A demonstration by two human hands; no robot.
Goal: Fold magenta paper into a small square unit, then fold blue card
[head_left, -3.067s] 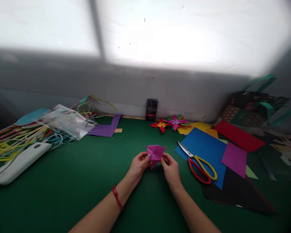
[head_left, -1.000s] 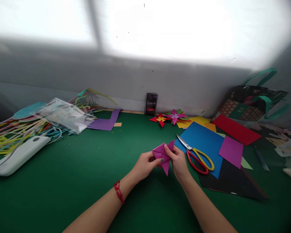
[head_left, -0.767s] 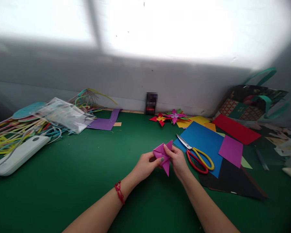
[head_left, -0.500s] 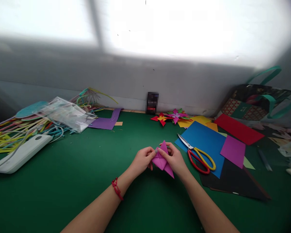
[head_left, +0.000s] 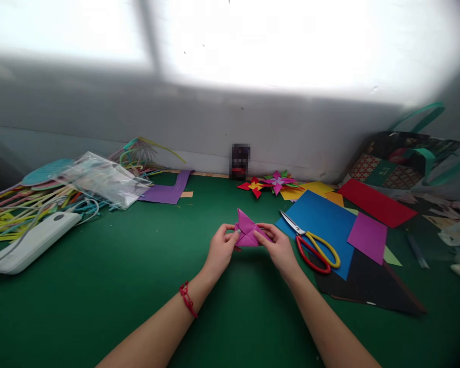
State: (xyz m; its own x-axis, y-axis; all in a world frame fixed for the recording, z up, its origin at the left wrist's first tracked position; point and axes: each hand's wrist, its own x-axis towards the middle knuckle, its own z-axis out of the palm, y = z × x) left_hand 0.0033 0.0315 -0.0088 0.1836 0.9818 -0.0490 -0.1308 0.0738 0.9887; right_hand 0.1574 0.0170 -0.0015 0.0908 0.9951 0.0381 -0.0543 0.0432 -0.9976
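Between my two hands is a folded pink origami paper (head_left: 247, 231), held just above the green table. One pointed flap of it sticks up at the upper left. My left hand (head_left: 223, 245) pinches its left edge, thumb on top and fingers behind. On the right side my right hand (head_left: 276, 246) grips it, the thumb pressed on the front folds and the other fingers partly hidden behind. Scissors (head_left: 308, 240) with one red and one yellow handle lie open to the right of my right hand, on a blue paper sheet (head_left: 325, 217).
Folded paper flowers (head_left: 277, 182) lie at the back by the wall. Red (head_left: 375, 200), purple (head_left: 368, 237) and black sheets (head_left: 368, 286) spread on the right, before a patterned bag (head_left: 391, 168). Left are a white glue gun-like device (head_left: 34, 243), pipe cleaners and a clear plastic bag (head_left: 103, 179).
The pink origami paper has been turned counterclockwise, so its point now leans to the upper left. My hands have shifted their grip to its left and right sides.
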